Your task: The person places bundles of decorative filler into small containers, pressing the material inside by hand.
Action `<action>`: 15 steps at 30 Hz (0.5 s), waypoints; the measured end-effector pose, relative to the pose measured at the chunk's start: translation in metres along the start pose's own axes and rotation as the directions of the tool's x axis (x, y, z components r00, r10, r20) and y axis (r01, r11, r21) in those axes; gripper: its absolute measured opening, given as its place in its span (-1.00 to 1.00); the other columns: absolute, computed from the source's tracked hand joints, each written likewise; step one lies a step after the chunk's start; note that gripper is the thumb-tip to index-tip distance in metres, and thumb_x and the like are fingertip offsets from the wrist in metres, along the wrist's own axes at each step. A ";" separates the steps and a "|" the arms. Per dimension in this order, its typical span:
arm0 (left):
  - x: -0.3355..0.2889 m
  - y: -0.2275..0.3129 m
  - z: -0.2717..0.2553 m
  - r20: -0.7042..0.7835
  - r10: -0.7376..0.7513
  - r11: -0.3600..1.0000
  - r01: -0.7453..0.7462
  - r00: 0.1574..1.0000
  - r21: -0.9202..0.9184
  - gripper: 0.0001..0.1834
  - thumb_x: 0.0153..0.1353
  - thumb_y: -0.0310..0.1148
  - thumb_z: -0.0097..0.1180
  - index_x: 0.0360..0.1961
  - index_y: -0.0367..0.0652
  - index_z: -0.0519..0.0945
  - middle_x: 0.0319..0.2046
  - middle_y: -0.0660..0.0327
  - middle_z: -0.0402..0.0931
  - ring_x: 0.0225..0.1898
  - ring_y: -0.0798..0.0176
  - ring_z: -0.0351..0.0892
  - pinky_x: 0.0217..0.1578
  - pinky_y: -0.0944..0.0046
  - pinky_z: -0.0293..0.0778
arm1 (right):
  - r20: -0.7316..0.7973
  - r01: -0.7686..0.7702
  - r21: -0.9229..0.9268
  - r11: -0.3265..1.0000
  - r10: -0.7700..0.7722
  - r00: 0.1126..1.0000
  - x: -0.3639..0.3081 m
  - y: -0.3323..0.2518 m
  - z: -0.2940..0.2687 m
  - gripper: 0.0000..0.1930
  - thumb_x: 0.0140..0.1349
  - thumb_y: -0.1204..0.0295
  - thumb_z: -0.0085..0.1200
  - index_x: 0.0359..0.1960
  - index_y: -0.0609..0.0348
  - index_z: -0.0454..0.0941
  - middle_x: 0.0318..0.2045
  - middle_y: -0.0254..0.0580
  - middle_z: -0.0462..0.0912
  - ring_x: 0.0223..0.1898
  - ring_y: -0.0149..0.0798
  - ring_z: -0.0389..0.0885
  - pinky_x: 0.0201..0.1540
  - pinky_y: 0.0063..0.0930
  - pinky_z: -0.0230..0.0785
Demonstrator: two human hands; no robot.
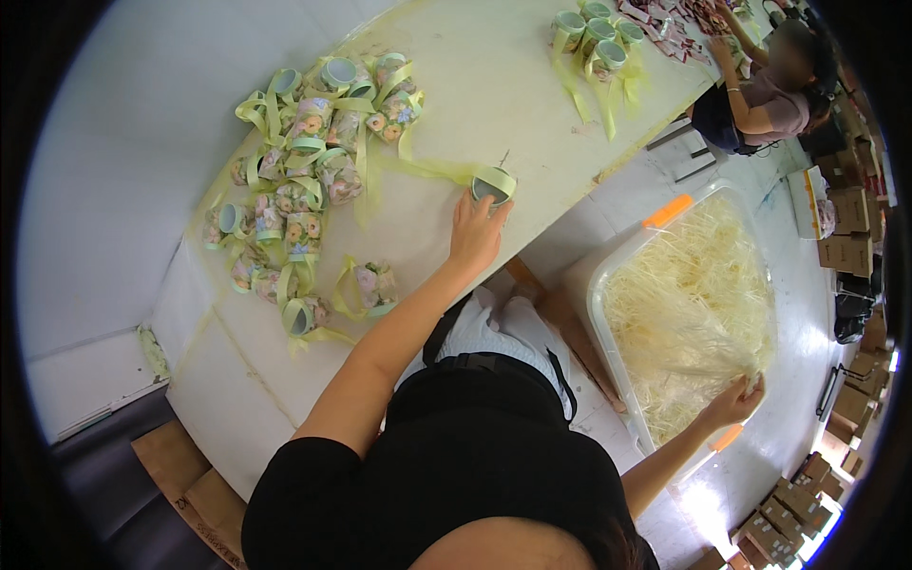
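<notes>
My left hand [477, 231] grips the near rim of a small round paper box [483, 193] on the table, its fingers reaching over the open top. A pale green ribbon [432, 169] trails leftward from that box. To the right, my right hand [739, 403] is closed on a pinch of shredded filler at the near side of a clear plastic bin. Cream-coloured shredded filler [698, 271] fills the bin [596, 309]. Several floral round boxes [313, 121] with green ribbons lie piled on the table's left, many tipped over. One floral box [374, 283] lies beside my left forearm.
More ribboned boxes [600, 30] stand at the table's far end near red and white small packets [665, 27]. A person [769, 100] sits at the far right. Cardboard cartons [845, 253] line the right side. The bin has orange handles [668, 211].
</notes>
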State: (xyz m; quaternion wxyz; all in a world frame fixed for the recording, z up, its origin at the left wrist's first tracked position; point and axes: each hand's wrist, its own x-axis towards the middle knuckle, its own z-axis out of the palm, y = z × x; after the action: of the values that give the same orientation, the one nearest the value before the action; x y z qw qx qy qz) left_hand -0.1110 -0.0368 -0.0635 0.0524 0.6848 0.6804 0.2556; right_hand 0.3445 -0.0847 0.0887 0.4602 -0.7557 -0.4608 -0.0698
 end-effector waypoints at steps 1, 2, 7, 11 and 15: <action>0.005 0.005 0.000 0.046 -0.058 0.997 0.060 0.997 -0.050 -0.50 -0.05 -0.59 0.04 0.00 -0.04 0.45 -0.03 0.04 0.30 0.12 -0.25 0.17 0.06 -0.16 0.18 | -0.065 0.062 0.086 0.994 -0.056 0.996 0.013 -0.001 0.005 -0.68 0.21 0.45 0.00 -0.03 0.35 0.42 -0.29 -0.18 0.56 -0.39 -0.42 0.52 -0.39 -0.61 0.35; 0.010 0.010 -0.002 0.095 -0.112 0.988 0.121 0.989 -0.097 -0.48 -0.06 -0.58 0.05 0.02 -0.04 0.42 0.00 0.03 0.29 0.11 -0.21 0.19 0.07 -0.12 0.18 | -0.134 0.128 0.167 0.978 -0.106 0.985 0.025 -0.002 0.009 -0.68 0.23 0.43 0.00 -0.02 0.35 0.42 -0.29 -0.20 0.55 -0.39 -0.44 0.51 -0.40 -0.62 0.34; 0.019 0.021 -0.021 -0.020 -0.236 0.943 0.224 0.972 -0.246 -0.43 -0.07 -0.52 0.10 0.06 -0.10 0.32 0.05 -0.01 0.30 0.03 -0.08 0.33 0.04 0.01 0.25 | 0.374 0.062 -0.192 0.979 0.015 0.927 0.063 -0.012 0.017 -0.77 0.23 0.52 -0.02 -0.10 0.35 0.48 -0.41 -0.28 0.54 -0.47 -0.57 0.41 -0.50 -0.69 0.23; 0.041 -0.022 -0.022 -0.212 -0.047 0.999 0.049 0.976 0.003 -0.38 -0.10 -0.45 0.13 0.07 -0.14 0.28 -0.01 -0.02 0.36 -0.09 -0.07 0.43 -0.09 0.06 0.36 | 0.045 0.055 0.180 0.982 -0.064 0.997 0.100 -0.025 -0.013 -0.78 0.21 0.55 -0.01 -0.11 0.29 0.50 -0.45 -0.33 0.54 -0.48 -0.55 0.41 -0.52 -0.73 0.22; 0.068 -0.074 0.006 0.098 -0.132 0.879 0.162 0.986 -0.449 -0.51 -0.09 -0.43 0.10 -0.03 -0.17 0.39 -0.20 0.06 0.47 -0.17 0.00 0.47 -0.18 0.11 0.39 | 0.391 0.142 0.170 0.975 -0.199 0.899 0.104 0.017 0.017 -0.80 0.19 0.53 0.01 -0.15 0.32 0.49 -0.49 -0.42 0.51 -0.52 -0.61 0.35 -0.51 -0.70 0.20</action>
State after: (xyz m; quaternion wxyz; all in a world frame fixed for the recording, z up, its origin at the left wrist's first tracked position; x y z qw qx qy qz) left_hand -0.1792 0.0352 -0.0804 0.2526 0.6077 0.6494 0.3810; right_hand 0.4109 -0.0088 0.1236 0.3975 -0.6768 -0.6144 0.0801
